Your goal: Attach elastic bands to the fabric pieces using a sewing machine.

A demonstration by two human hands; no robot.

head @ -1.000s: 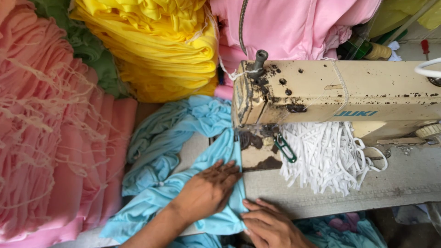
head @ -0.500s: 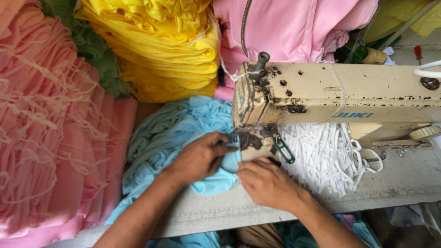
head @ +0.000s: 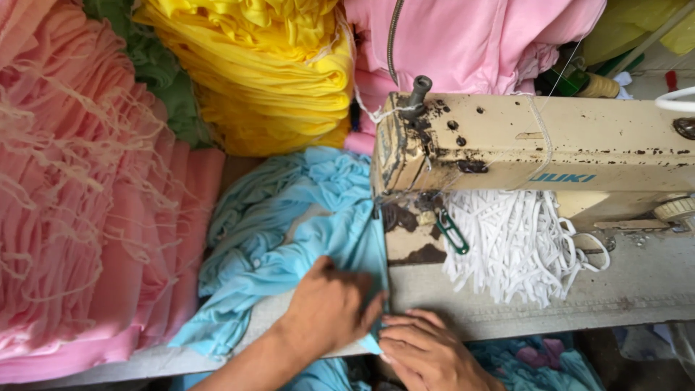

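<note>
Both hands press the light blue fabric (head: 289, 224) at the counter (head: 622, 289) edge, left hand (head: 329, 308) flat, fingers open. The right hand (head: 427, 355) lies partly cut off; its fingers look loosely extended, gripping nothing. Cloth piles crowd the left.

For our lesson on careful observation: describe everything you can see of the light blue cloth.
The blue cloth looks like thin, soft knit, crumpled in folds left of the sewing machine. Its near edge lies flat on the table, pressed by the left hand; the right hand touches that edge. More hangs below the table.
</note>
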